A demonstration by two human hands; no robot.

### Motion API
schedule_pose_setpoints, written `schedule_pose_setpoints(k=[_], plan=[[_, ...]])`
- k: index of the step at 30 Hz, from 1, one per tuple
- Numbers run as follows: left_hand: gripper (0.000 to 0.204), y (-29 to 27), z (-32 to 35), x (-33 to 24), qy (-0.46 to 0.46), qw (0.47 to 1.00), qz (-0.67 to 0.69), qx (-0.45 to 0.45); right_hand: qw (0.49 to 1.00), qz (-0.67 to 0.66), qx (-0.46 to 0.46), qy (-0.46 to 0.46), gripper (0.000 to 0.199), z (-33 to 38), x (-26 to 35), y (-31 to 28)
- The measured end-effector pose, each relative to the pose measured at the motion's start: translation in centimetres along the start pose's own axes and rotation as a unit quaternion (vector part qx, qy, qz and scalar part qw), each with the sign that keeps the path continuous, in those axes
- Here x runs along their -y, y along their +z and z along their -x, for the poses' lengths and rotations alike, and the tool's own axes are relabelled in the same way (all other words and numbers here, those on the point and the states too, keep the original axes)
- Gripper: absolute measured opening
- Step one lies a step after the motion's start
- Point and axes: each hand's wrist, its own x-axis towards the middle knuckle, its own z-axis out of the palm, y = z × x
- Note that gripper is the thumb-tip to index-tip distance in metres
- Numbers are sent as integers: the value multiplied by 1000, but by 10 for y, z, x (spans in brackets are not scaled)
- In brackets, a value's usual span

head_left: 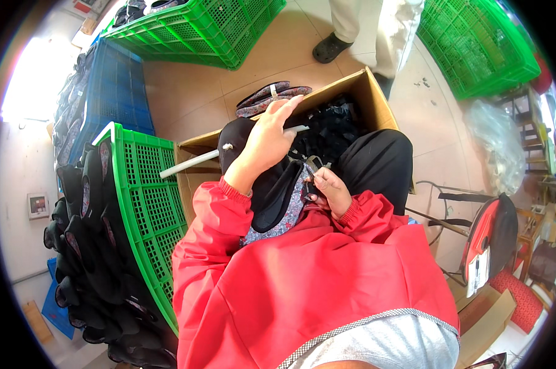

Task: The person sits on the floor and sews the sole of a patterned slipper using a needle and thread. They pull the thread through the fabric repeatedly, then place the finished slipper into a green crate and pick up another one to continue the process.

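Note:
My left hand (pixel 269 138) is raised above my left knee with its fingers stretched out, pointing away from me. Nothing shows between them. A black shoe upper (pixel 279 203) with a grey flower-patterned lining rests on my lap, below that hand. My right hand (pixel 331 189) is closed in a pinch at the upper's right edge. From its fingers stick out a dull metallic loop and a small black part; I cannot tell what this piece is. A pale rod (pixel 192 164) crosses the carton's left edge, partly hidden by my knee and left hand.
Beyond my knees stands a cardboard carton (pixel 381 101) holding black pieces. Patterned shoe pieces (pixel 272 98) lie past it. Green crates (pixel 149 203) and a blue crate (pixel 115 92) line the left. Another person's legs (pixel 392 37) are ahead. A red-and-black round seat (pixel 490 234) is at right.

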Motion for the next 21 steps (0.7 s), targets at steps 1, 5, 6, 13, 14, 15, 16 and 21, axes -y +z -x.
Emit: schedule_pose_setpoints(k=[1,5,6,13,14,15,16,21], plan=[[58,-4,4,-1,-21,999,19,44,1000,-9,-5,-8,22,0,0,-1],[53,-20,23,-4,-20,972,114,206,999,-41,-16,-18,20,1,-1,-3],[50,-22,27,-8,-16,969,104,225,999,-47,-16,-15,19,2,0,-4],[20,-6,55,1,3,985,51,168,999,-10,-11,-45,21,2,-3,-2],[20,-4,56,0,-7,986,59,155,998,10,-14,-53,21,1,-7,-5],[20,-3,59,0,-17,988,66,142,998,30,-16,-61,23,1,-8,-5],[20,-1,61,-1,-27,989,73,129,993,64,-19,-93,25,1,-9,-4],[18,12,74,-9,-105,990,87,35,947,258,-58,-183,36,-4,-18,-3]])
